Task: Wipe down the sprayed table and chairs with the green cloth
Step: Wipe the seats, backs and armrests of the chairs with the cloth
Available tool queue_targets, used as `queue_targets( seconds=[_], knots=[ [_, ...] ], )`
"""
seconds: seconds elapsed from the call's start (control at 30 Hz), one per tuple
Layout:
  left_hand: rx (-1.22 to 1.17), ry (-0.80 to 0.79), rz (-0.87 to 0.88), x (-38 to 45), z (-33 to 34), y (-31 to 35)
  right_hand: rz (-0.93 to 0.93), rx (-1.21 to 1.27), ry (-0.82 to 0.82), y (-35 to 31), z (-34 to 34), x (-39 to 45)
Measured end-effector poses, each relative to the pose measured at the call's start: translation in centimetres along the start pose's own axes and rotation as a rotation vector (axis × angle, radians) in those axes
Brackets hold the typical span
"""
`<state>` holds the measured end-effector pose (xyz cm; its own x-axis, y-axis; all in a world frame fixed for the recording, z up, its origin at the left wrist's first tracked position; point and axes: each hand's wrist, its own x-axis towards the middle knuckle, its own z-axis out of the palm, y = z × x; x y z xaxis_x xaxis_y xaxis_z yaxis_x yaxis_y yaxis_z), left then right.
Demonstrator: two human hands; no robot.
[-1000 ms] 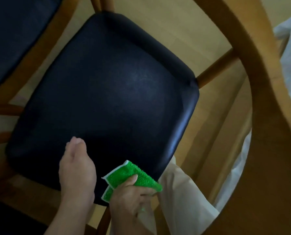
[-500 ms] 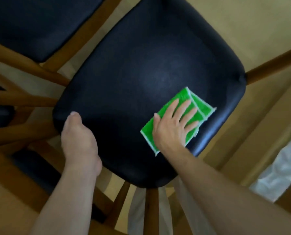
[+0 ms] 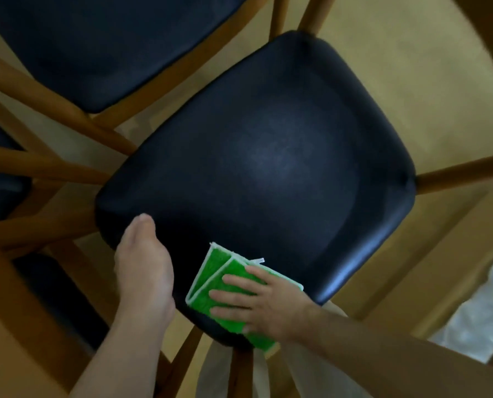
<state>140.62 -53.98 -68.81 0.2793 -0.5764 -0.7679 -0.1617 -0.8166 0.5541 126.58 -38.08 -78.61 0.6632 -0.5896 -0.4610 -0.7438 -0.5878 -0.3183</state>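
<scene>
A wooden chair with a dark padded seat (image 3: 268,168) fills the middle of the head view. The folded green cloth (image 3: 213,282), edged in white, lies on the seat's near edge. My right hand (image 3: 256,303) presses it flat with straight, spread fingers. My left hand (image 3: 143,268) holds the seat's near left edge, thumb on top; its fingers are hidden under the rim.
A second dark-seated chair (image 3: 104,44) stands at the upper left, its wooden legs and rails (image 3: 47,110) crossing beside the first. Pale wooden floor (image 3: 397,67) lies beyond. A curved wooden chair back (image 3: 454,377) runs along the lower right. White fabric (image 3: 480,317) shows at right.
My right hand has slid the cloth from the seat's right side toward the near edge, close to my left hand. The left hand keeps its hold on the seat edge.
</scene>
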Motion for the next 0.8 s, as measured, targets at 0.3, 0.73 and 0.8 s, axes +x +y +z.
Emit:
queue_targets(
  seconds=[0.3, 0.73, 0.8],
  knots=[
    [0.248, 0.024, 0.028, -2.1, 5.0, -2.0, 1.069, 0.227, 0.31, 21.2, -4.1, -6.4],
    [0.349, -0.176, 0.172, -4.7, 11.2, 2.4, 1.556, 1.114, 0.795, 13.9, -7.7, -7.3],
    [0.353, -0.293, 0.197, -5.6, 12.3, 3.1, 1.447, 1.214, 0.856, 11.5, -10.8, -8.0]
  ],
)
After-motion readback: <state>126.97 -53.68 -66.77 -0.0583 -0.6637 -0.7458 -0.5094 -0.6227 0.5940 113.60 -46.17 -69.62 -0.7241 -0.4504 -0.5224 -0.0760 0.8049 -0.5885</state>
